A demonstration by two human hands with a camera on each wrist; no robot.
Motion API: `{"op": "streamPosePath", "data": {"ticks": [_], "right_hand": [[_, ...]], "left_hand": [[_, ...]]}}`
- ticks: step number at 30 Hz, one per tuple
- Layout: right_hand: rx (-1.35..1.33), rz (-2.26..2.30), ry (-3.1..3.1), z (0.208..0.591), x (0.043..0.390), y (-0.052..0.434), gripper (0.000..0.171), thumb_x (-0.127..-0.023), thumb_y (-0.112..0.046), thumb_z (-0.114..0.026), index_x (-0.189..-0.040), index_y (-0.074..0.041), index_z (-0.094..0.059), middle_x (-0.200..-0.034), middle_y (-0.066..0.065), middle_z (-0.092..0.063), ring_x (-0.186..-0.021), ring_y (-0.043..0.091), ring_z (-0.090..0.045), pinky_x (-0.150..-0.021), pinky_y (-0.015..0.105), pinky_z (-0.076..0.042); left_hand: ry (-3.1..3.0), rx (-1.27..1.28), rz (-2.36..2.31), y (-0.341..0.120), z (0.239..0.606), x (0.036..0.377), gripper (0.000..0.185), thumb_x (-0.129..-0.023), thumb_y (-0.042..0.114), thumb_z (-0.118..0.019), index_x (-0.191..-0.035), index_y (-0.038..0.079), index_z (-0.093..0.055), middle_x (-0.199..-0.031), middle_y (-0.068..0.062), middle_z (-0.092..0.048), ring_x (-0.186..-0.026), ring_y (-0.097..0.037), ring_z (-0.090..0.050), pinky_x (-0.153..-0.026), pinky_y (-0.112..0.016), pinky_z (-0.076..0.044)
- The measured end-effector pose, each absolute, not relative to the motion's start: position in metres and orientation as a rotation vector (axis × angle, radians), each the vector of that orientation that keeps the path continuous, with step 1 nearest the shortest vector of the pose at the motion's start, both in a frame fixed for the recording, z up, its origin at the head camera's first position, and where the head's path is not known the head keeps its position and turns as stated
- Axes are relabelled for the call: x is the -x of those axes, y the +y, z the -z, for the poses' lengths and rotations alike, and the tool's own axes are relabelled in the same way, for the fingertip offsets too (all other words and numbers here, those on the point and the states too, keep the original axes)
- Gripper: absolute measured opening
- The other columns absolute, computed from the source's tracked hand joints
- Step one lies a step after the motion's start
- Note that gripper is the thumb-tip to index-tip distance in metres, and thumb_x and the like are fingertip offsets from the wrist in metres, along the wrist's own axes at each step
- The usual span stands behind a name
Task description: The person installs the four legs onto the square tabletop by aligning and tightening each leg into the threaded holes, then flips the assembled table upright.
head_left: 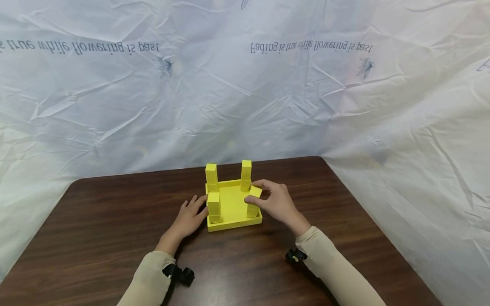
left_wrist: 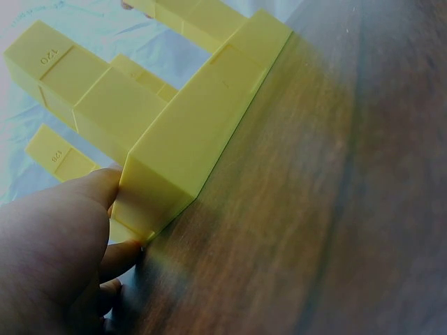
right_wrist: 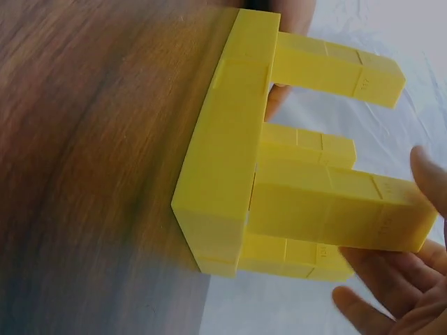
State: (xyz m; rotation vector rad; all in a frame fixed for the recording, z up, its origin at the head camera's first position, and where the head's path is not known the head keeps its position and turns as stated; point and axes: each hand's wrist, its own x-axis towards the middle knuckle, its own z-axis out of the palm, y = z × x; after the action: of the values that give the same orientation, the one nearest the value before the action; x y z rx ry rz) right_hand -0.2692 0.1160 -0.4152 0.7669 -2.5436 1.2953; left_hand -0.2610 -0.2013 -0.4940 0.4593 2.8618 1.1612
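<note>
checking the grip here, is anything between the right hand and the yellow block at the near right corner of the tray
Nothing visible. The right hand already has thumb and fingers on the top of the upright yellow plastic block in the near right corner of the shallow yellow square tray. The left hand rests against the tray's left side.

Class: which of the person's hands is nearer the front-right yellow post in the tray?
Right. The right hand touches the front-right post; the left hand rests against the tray at its opposite, left side.
</note>
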Motion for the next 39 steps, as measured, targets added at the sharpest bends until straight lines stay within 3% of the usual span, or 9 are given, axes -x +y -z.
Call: {"op": "streamPosePath", "data": {"ticks": [4,7,12,15,19,23,28,31,39], "right_hand": [[-0.873,-1.419,-2.578,0.413,0.275,0.124,0.072,-0.089,-0.038,-0.088,-0.148,-0.006,-0.061,-0.141,0.011,-0.067,-0.114,0.033,-0.069,-0.097,0.061,-0.054],[-1.017,-1.593,-2.580,0.412,0.285,0.133,0.077,-0.089,-0.026,-0.089,-0.153,-0.004,-0.053,-0.148,0.012,-0.062,-0.143,0.036,-0.052,-0.113,0.067,-0.041],[-1.276,-1.693,-2.601,0.417,0.301,0.145,0.076,-0.089,-0.011,-0.087,-0.155,0.000,-0.050,-0.151,0.015,-0.057,-0.154,0.033,-0.037,-0.120,0.055,-0.037],[-1.336,-1.715,-2.611,0.420,0.305,0.148,0.069,-0.090,-0.009,-0.086,-0.152,-0.003,-0.055,-0.151,0.012,-0.057,-0.133,0.029,-0.058,-0.104,0.044,-0.052],[-1.348,-1.722,-2.604,0.423,0.309,0.146,0.054,-0.093,-0.009,-0.084,-0.143,-0.007,-0.063,-0.151,0.018,-0.056,-0.110,0.021,-0.067,-0.080,0.036,-0.057],[-1.287,-1.712,-2.612,0.423,0.307,0.143,0.050,-0.093,-0.008,-0.083,-0.139,-0.005,-0.065,-0.151,0.025,-0.055,-0.123,0.026,-0.067,-0.083,0.036,-0.059],[-1.146,-1.684,-2.639,0.422,0.301,0.139,0.057,-0.090,-0.012,-0.087,-0.141,-0.002,-0.063,-0.146,0.017,-0.062,-0.131,0.031,-0.062,-0.093,0.042,-0.060],[-1.075,-1.667,-2.623,0.424,0.297,0.137,0.058,-0.088,-0.015,-0.089,-0.139,-0.001,-0.065,-0.135,0.011,-0.069,-0.124,0.030,-0.066,-0.092,0.044,-0.060],[-0.838,-1.508,-2.584,0.427,0.284,0.128,0.048,-0.082,-0.025,-0.095,-0.125,-0.014,-0.074,-0.110,-0.001,-0.076,-0.097,0.017,-0.072,-0.082,0.041,-0.060]], "left_hand": [[2.857,-0.464,-1.158,-0.201,0.494,0.261,0.058,-0.116,0.034,-0.044,-0.165,0.006,-0.033,-0.167,-0.025,-0.035,-0.159,-0.047,-0.011,-0.125,-0.067,0.001],[2.857,-0.467,-1.164,-0.201,0.494,0.261,0.058,-0.116,0.034,-0.044,-0.165,0.006,-0.033,-0.166,-0.025,-0.035,-0.159,-0.047,-0.011,-0.125,-0.067,0.001],[2.861,-0.469,-1.160,-0.201,0.493,0.261,0.058,-0.116,0.034,-0.044,-0.165,0.005,-0.033,-0.167,-0.025,-0.034,-0.159,-0.047,-0.012,-0.125,-0.067,0.001],[2.862,-0.473,-1.157,-0.201,0.493,0.262,0.058,-0.116,0.034,-0.044,-0.165,0.006,-0.033,-0.167,-0.025,-0.034,-0.159,-0.047,-0.011,-0.125,-0.068,0.001],[2.863,-0.471,-1.160,-0.202,0.493,0.262,0.057,-0.116,0.034,-0.044,-0.165,0.006,-0.034,-0.166,-0.024,-0.035,-0.159,-0.047,-0.011,-0.125,-0.068,0.001],[2.865,-0.463,-1.164,-0.202,0.493,0.262,0.057,-0.116,0.033,-0.045,-0.165,0.006,-0.034,-0.166,-0.025,-0.035,-0.159,-0.047,-0.012,-0.125,-0.068,0.001],[2.875,-0.464,-1.163,-0.202,0.495,0.262,0.057,-0.116,0.032,-0.045,-0.165,0.005,-0.035,-0.166,-0.025,-0.036,-0.159,-0.048,-0.013,-0.125,-0.068,0.000],[2.881,-0.467,-1.163,-0.202,0.495,0.263,0.057,-0.115,0.032,-0.045,-0.165,0.005,-0.035,-0.165,-0.025,-0.037,-0.159,-0.048,-0.014,-0.125,-0.068,-0.001],[2.865,-0.471,-1.170,-0.202,0.494,0.262,0.057,-0.116,0.033,-0.045,-0.165,0.006,-0.035,-0.166,-0.024,-0.036,-0.159,-0.047,-0.012,-0.125,-0.068,0.000]]}}
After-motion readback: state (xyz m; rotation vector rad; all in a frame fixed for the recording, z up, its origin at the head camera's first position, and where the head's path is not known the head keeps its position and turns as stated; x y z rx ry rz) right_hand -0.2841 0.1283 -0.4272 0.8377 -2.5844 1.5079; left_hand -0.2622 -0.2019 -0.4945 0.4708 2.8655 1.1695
